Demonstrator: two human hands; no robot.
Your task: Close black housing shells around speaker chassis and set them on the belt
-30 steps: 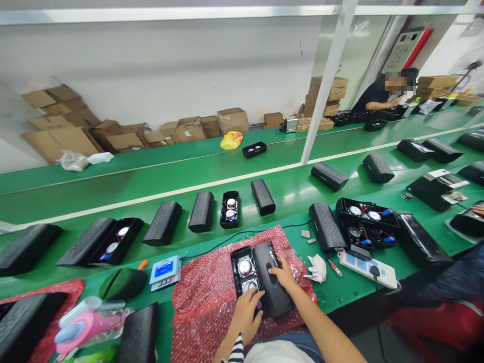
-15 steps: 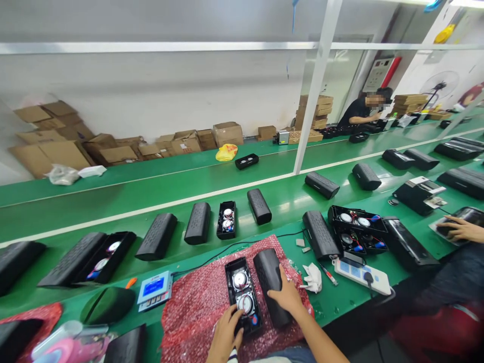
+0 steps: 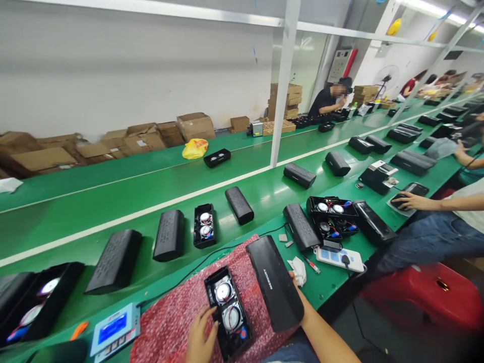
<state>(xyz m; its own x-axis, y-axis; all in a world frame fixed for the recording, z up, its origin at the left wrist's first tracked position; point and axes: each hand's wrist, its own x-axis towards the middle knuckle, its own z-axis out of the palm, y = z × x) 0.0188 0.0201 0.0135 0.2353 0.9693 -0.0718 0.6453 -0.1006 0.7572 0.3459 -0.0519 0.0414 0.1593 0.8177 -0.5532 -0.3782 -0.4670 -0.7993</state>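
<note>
My right hand [image 3: 298, 286] grips the far side of a black speaker shell [image 3: 275, 285], which is tilted so its smooth lettered face shows; most of the fingers are hidden behind it. Left of it, an open speaker housing [image 3: 229, 315] lies on red bubble wrap [image 3: 170, 312], its two round drivers, wires and a small blue part facing up. My left hand [image 3: 202, 330] rests with fingers extended and apart against the housing's left edge.
A blue-screened meter [image 3: 115, 330] stands left of the wrap. To the right are a power strip [image 3: 340, 258], crumpled tissue [image 3: 298, 271] and stacked open housings [image 3: 333, 214]. More shells [image 3: 169, 234] line the green belt. A co-worker's hand [image 3: 410, 200] is at the right.
My right hand has lifted and turned the shell, so its lettered face now shows. My left hand has slid off the driver to the housing's edge. The view has swung right.
</note>
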